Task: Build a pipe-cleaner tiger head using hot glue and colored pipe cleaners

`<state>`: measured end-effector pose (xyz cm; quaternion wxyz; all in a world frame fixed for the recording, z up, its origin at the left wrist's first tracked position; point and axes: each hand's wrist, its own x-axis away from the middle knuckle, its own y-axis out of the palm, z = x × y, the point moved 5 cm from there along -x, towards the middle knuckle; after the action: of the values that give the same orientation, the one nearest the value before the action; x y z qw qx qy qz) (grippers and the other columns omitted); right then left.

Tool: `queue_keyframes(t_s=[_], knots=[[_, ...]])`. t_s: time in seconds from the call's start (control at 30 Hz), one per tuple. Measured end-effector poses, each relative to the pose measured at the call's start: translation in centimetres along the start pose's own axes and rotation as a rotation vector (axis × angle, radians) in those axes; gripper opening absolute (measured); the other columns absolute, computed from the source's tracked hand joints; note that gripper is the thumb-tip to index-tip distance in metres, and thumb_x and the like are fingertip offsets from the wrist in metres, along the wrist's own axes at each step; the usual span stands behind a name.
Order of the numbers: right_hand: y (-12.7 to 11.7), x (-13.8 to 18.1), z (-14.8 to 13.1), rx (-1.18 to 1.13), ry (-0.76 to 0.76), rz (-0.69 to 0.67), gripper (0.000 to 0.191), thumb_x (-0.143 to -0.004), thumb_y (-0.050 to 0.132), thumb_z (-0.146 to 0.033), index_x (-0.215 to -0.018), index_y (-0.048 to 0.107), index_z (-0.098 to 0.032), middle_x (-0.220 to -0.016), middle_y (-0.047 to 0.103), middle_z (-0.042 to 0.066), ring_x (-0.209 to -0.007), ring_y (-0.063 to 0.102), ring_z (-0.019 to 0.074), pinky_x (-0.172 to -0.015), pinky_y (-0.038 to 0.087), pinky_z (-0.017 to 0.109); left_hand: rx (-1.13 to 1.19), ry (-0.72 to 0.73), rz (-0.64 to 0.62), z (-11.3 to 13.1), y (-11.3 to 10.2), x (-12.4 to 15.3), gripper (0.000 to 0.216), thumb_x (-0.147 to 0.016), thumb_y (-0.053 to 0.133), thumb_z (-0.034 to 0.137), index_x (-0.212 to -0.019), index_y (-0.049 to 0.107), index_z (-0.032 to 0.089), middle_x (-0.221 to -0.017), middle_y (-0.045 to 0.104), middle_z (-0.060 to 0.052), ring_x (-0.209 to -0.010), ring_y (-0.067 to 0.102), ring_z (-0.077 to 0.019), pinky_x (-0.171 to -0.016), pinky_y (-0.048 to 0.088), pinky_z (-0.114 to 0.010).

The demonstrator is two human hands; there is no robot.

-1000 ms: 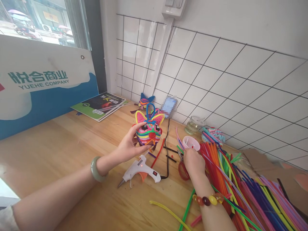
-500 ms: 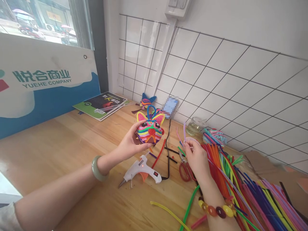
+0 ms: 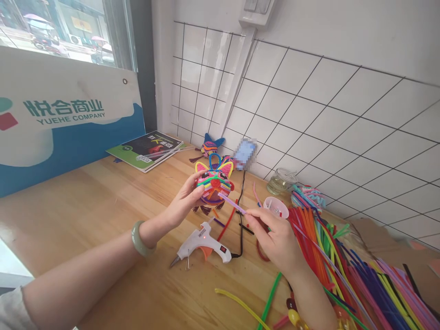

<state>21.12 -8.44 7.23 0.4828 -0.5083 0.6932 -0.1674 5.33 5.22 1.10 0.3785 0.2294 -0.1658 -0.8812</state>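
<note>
My left hand (image 3: 188, 196) is closed around the left side of a colourful pipe-cleaner animal ornament (image 3: 216, 184). It has pink ears edged in yellow, a red nose, striped bands, a blue loop on top and dark tassels below. My right hand (image 3: 271, 229) pinches a light purple pipe cleaner (image 3: 232, 203) between thumb and fingers. Its far end points at the ornament's lower face; whether it touches I cannot tell. Below the hands a white hot glue gun (image 3: 202, 243) lies on its side with a red light on. Scissors (image 3: 261, 252) are mostly hidden behind my right hand.
Many coloured pipe cleaners (image 3: 343, 266) are spread at the right. A pink bowl (image 3: 276, 207), a glass jar (image 3: 280, 182) and a phone (image 3: 244, 153) stand towards the wall. Another ornament (image 3: 209, 146) sits at the back, near a magazine (image 3: 147, 149). A black cord (image 3: 242, 238) crosses the table.
My right hand has moved left, and the purple pipe cleaner has swung from upright to pointing at the ornament. The pink bowl shows more fully. My left fingers have shifted on the ornament.
</note>
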Motion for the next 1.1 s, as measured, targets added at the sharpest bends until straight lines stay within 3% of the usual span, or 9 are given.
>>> queue_keyframes(t_s=[0.13,0.33,0.53,0.67,0.87,1.1], knots=[[0.6,0.0,-0.3,0.077,-0.053,-0.059,0.015,-0.093,0.05,-0.021,-0.09,0.065,-0.019,-0.081,0.069,0.003,-0.074,0.063,0.0143,-0.07,0.047,0.026,-0.017,-0.003,0.016,0.1,0.0,0.0,0.045,-0.088,0.057,0.04,-0.13,0.045,0.028,-0.132,0.053,-0.009,-0.11,0.059,-0.0284,-0.083,0.055,-0.045],[0.6,0.1,-0.3,0.141,-0.057,-0.079,0.016,-0.092,0.051,-0.02,-0.091,0.067,-0.018,-0.079,0.068,0.003,-0.073,0.062,0.015,-0.064,0.044,0.026,-0.157,0.049,0.06,0.7,0.2,0.0,0.056,-0.077,0.072,0.031,-0.127,0.048,0.025,-0.121,0.059,-0.008,-0.106,0.06,-0.0246,-0.085,0.054,-0.036],[0.5,0.1,-0.5,0.207,-0.082,-0.046,0.018,-0.093,0.049,-0.021,-0.089,0.066,-0.017,-0.073,0.065,0.003,-0.067,0.06,0.0151,-0.06,0.042,0.026,-0.208,0.042,0.013,0.1,0.3,-0.1,0.071,-0.069,0.079,0.025,-0.131,0.043,0.027,-0.128,0.053,-0.011,-0.102,0.062,-0.0273,-0.069,0.058,-0.033],[0.4,0.0,-0.9,0.219,-0.095,0.0,0.016,-0.092,0.05,-0.02,-0.093,0.066,-0.017,-0.079,0.07,0.004,-0.069,0.063,0.0149,-0.062,0.045,0.026,-0.168,0.094,-0.042,-0.4,0.6,0.0,0.071,-0.069,0.079,0.019,-0.13,0.044,0.029,-0.131,0.052,-0.009,-0.101,0.063,-0.0248,-0.078,0.057,-0.035],[0.7,0.0,-1.4,0.27,-0.093,0.05,0.018,-0.093,0.049,-0.021,-0.098,0.065,-0.016,-0.078,0.073,0.003,-0.058,0.065,0.0135,-0.051,0.045,0.024,-0.192,0.084,-0.074,-0.6,1.1,0.3,0.072,-0.07,0.077,0.017,-0.131,0.043,0.03,-0.127,0.056,-0.008,-0.102,0.064,-0.0232,-0.084,0.056,-0.035],[1.7,0.1,-2.0,0.188,-0.06,0.063,0.025,-0.095,0.045,-0.022,-0.114,0.061,-0.016,-0.081,0.075,0.005,-0.067,0.07,0.0153,-0.06,0.052,0.025,-0.217,0.088,-0.074,-0.5,1.3,0.5,0.072,-0.07,0.077,0.019,-0.132,0.043,0.03,-0.126,0.056,-0.009,-0.103,0.064,-0.024,-0.085,0.056,-0.036]])
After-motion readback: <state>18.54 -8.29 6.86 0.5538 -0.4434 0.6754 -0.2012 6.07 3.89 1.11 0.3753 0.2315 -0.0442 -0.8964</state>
